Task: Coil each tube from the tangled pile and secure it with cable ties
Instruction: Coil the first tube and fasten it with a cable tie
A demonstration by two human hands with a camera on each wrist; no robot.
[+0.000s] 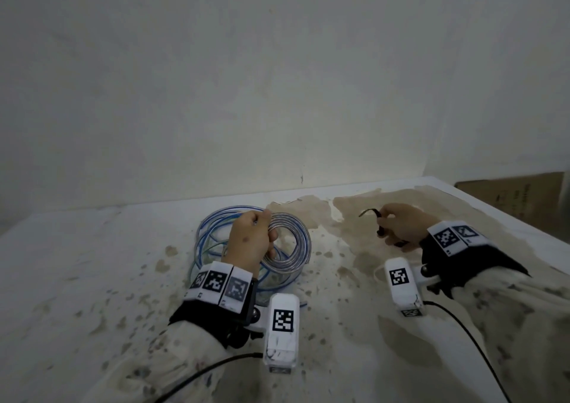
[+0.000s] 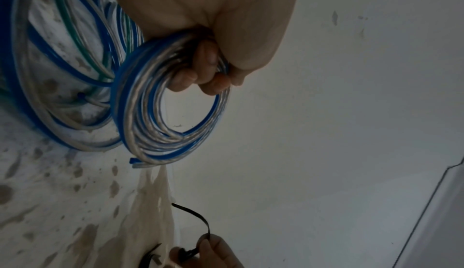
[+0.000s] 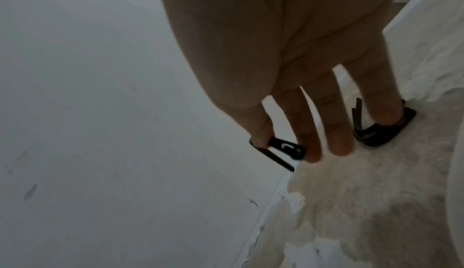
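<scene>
My left hand [image 1: 260, 233] grips a neat coil of clear and blue tube [image 1: 293, 242] and holds it a little above the table. In the left wrist view its fingers [image 2: 200, 70] curl round the coil [image 2: 148, 125], whose cut ends stick out at the bottom. Behind the coil lies the loose pile of blue, clear and green tubes [image 1: 209, 233] [image 2: 62, 70]. To the right, my right hand [image 1: 388, 227] [image 3: 286, 149] pinches a black cable tie [image 1: 370, 211] [image 3: 281, 151] [image 2: 198, 218] between thumb and forefinger. More black ties [image 3: 376, 133] sit under its little finger.
The white table [image 1: 92, 264] is spotted with brown stains, with a large tan patch [image 1: 354, 217] beneath the right hand. A pale wall stands right behind it. The table's right edge runs diagonally, and a cardboard box [image 1: 512, 199] stands beyond it.
</scene>
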